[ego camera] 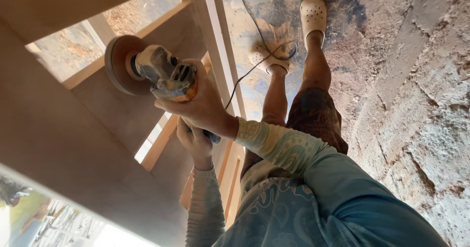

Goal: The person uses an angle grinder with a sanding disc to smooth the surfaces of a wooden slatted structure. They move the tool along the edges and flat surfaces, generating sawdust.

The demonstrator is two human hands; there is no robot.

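I hold an angle grinder [164,76] with a round sanding disc [117,63] at its front. The disc lies against a brown wooden panel [73,134] of a framed wooden piece on my left. My right hand [203,107], in a light blue patterned sleeve, grips the grinder's body from above. My left hand [193,142], in a grey patterned sleeve, is closed on the tool's rear handle just below the right hand; the handle is mostly hidden.
Pale wooden rails [215,56] of the frame run beside my legs. The grinder's black cord [245,73] trails to the dusty concrete floor [406,80] near my feet in white clogs [313,14]. Rough, crumbly ground lies to the right.
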